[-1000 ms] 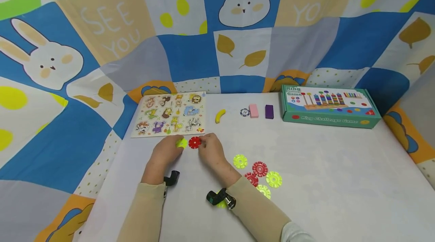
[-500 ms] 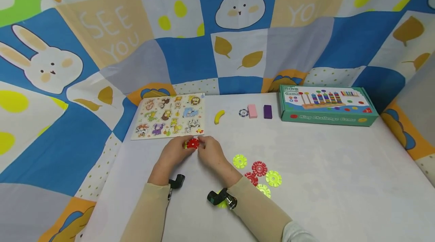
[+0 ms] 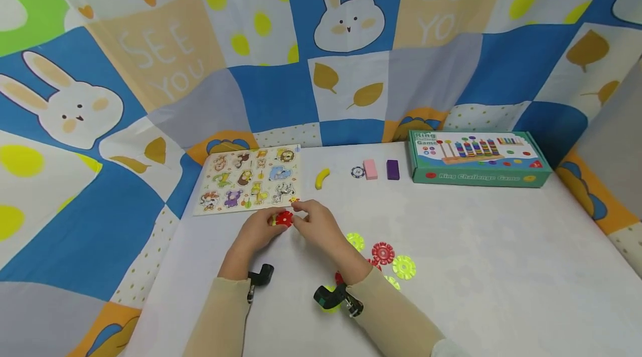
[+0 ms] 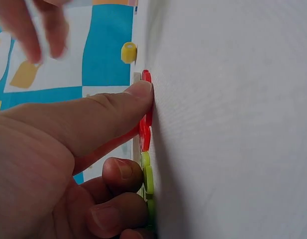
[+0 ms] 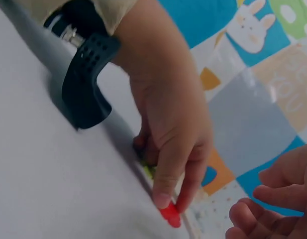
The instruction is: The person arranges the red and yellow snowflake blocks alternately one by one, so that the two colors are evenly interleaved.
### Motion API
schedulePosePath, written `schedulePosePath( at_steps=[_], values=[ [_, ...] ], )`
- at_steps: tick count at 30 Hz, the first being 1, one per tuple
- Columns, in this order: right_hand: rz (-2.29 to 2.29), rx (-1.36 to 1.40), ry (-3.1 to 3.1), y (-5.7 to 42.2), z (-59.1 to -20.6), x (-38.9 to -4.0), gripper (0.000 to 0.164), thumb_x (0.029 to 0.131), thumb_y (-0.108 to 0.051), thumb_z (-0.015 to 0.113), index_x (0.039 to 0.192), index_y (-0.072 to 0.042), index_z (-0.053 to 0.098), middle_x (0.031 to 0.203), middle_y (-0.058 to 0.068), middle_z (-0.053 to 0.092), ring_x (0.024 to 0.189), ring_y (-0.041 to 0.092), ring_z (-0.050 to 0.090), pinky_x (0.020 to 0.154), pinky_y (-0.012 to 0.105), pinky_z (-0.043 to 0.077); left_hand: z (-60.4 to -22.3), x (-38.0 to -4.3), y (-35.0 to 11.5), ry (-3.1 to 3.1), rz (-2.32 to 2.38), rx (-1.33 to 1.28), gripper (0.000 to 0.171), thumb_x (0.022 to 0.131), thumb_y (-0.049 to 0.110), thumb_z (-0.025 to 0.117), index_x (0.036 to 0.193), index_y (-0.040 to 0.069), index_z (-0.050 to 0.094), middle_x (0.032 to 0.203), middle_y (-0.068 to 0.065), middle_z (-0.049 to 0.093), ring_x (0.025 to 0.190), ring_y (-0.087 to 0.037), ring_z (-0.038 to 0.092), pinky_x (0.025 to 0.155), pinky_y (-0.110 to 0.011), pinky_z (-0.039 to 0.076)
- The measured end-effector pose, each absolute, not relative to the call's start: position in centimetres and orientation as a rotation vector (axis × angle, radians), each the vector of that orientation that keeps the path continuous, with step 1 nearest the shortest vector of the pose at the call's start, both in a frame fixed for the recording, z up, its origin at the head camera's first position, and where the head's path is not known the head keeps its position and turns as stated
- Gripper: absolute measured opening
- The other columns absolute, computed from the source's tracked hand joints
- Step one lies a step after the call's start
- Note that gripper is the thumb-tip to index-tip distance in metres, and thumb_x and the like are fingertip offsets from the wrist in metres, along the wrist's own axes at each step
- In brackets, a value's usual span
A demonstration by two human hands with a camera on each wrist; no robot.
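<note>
My left hand pinches a red notched plastic disc between thumb and index finger. In the left wrist view a yellow-green notched disc sits end to end with the red one, by my curled other fingers. Whether the two discs are joined I cannot tell. My right hand is just right of the red disc, its fingers loose and apart from it in both wrist views. More discs lie by my right forearm, among them a red disc and a yellow-green disc; the forearm partly covers others.
An animal picture board lies beyond my left hand. Farther back are a yellow banana-shaped piece, a round black-and-white token, a pink block, a purple block and a green game box. Patterned cloth hangs behind the table.
My left hand moved right to the red disc, which came to overlap the yellow-green one in the head view. My right hand let go of the red disc and drew slightly right.
</note>
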State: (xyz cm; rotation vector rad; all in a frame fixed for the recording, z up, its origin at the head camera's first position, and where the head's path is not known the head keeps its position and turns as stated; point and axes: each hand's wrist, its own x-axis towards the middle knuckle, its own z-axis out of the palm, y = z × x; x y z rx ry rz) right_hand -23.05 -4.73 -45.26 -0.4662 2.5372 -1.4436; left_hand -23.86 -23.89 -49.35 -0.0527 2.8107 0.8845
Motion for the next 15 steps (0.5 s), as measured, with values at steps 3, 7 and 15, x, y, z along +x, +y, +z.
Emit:
schedulePosePath(
  at_steps=[3,7,15],
  values=[
    [-1.456,-0.512,2.542,-3.9,-44.3,-22.0,0.035,0.091,-0.025,0.059,0.124,-0.015,0.062,0.115,-0.003,0.060,0.084,0.012,0.055,0.067,0.022,0.049,-49.6,-23.8,-23.8,2.810,0.881,-0.053,0.050,0.084,0.032,0.071,0.130,0.021,0.058,0.131,-0.007,0.054,0.120,-0.028,0.047,0.099,-0.053,0.035],
    [-1.496,-0.602,2.542,-2.8,-43.2,-20.6,0.034,0.090,-0.025,0.061,0.123,-0.017,0.063,0.114,-0.006,0.060,0.084,0.010,0.055,0.066,0.021,0.050,-49.6,-23.6,-23.7,2.813,0.885,-0.074,0.050,0.083,0.032,0.072,0.130,0.021,0.058,0.130,-0.006,0.055,0.119,-0.028,0.048,0.098,-0.054,0.035],
    [-1.560,-0.728,2.529,0.2,-40.9,-18.4,0.030,0.090,-0.024,0.064,0.120,-0.025,0.064,0.108,-0.013,0.062,0.082,0.006,0.056,0.071,0.024,0.051,-49.6,-23.3,-23.8,2.819,0.894,-0.084,0.048,0.083,0.032,0.072,0.128,0.022,0.059,0.134,-0.007,0.052,0.123,-0.030,0.045,0.101,-0.054,0.032]
  ],
)
